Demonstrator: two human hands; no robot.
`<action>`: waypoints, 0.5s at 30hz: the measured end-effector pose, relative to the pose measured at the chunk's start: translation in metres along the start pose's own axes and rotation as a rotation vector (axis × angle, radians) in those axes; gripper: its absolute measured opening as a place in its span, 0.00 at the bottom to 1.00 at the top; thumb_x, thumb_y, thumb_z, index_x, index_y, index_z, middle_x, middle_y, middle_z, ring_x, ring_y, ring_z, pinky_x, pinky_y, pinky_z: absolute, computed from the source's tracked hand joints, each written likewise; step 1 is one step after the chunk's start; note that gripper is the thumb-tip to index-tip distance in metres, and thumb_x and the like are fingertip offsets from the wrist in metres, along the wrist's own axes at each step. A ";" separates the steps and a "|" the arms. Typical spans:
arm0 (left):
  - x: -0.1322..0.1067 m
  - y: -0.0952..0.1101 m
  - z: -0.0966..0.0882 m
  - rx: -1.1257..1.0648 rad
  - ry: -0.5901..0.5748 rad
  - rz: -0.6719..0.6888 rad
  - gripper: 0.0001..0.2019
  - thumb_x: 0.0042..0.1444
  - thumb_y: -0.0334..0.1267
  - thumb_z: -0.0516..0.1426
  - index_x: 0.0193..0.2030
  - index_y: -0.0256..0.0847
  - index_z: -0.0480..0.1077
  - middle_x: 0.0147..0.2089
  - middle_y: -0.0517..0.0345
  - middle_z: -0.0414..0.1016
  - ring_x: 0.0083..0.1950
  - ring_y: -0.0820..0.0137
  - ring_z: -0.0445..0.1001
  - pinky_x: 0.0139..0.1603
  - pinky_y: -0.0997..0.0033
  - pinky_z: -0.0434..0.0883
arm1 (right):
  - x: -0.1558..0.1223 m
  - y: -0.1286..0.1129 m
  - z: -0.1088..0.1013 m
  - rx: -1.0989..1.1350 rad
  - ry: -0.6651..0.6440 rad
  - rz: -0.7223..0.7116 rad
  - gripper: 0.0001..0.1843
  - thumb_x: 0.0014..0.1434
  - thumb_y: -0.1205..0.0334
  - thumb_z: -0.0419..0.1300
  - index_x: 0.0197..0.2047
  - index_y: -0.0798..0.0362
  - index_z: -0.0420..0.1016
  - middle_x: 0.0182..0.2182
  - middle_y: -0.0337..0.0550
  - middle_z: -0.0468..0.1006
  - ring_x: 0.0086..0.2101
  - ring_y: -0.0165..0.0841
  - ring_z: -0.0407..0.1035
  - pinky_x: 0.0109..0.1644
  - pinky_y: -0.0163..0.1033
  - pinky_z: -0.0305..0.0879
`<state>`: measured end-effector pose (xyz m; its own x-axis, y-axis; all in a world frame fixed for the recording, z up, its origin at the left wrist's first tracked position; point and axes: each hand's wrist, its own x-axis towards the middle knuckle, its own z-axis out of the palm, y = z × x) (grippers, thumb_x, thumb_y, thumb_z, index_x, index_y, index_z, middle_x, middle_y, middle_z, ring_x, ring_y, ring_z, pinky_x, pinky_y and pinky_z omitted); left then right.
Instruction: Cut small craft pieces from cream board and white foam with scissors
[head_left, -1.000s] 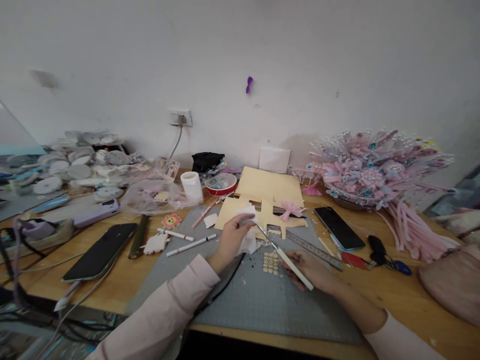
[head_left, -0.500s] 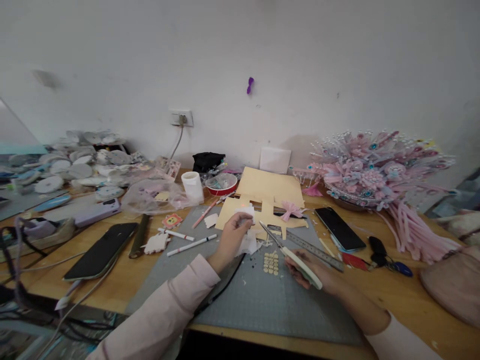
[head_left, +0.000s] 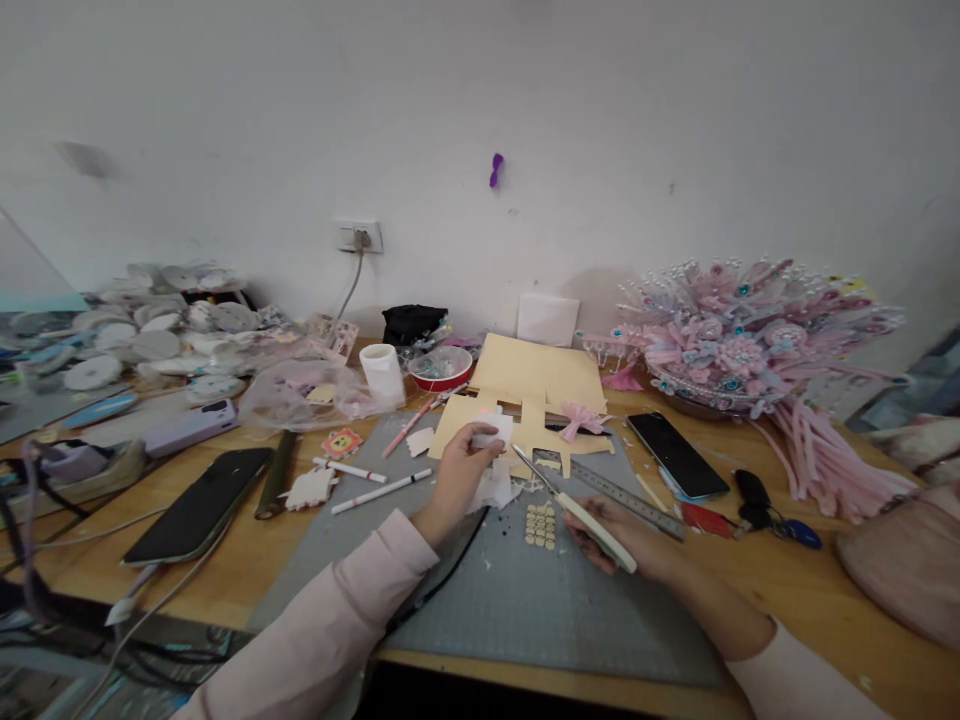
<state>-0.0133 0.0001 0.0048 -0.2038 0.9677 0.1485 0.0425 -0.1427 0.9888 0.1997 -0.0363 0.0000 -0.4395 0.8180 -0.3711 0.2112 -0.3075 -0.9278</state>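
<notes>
My left hand is closed, pinching a small piece of white paper above the grey cutting mat. In my right hand are scissors with pale handles, their blades pointing up and left toward the paper. Between the hands, small round cream pieces lie in rows on the mat. Behind them rests cut cream card with openings in it. A metal ruler lies partly behind my right hand, and a pink bow sits on the card.
Two white pens and a black phone lie on the left. A white paper roll stands behind. On the right are another phone, keys and a bowl of pink beaded ornaments. A black cable crosses the mat.
The white paper in my left hand is turned and shows more beside the fingers. The scissors have shifted slightly left, and the view has moved a little.
</notes>
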 end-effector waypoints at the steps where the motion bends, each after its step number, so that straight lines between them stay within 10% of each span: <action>1: 0.000 0.000 0.000 0.001 -0.006 0.002 0.13 0.42 0.40 0.61 0.36 0.39 0.71 0.28 0.62 0.70 0.26 0.74 0.65 0.29 0.74 0.62 | 0.000 0.000 0.000 -0.001 0.000 0.000 0.24 0.40 0.41 0.63 0.25 0.53 0.62 0.15 0.27 0.61 0.11 0.20 0.54 0.13 0.28 0.48; 15: -0.002 0.002 0.002 -0.127 -0.021 0.060 0.11 0.41 0.35 0.60 0.25 0.41 0.59 0.24 0.68 0.58 0.26 0.76 0.58 0.30 0.76 0.59 | 0.000 -0.002 0.001 -0.013 -0.025 -0.006 0.23 0.41 0.42 0.64 0.24 0.53 0.62 0.15 0.27 0.60 0.12 0.20 0.54 0.14 0.28 0.48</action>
<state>-0.0112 -0.0017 0.0062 -0.1840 0.9605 0.2085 -0.0703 -0.2244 0.9719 0.1985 -0.0359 0.0021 -0.4623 0.8072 -0.3669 0.2199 -0.2965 -0.9294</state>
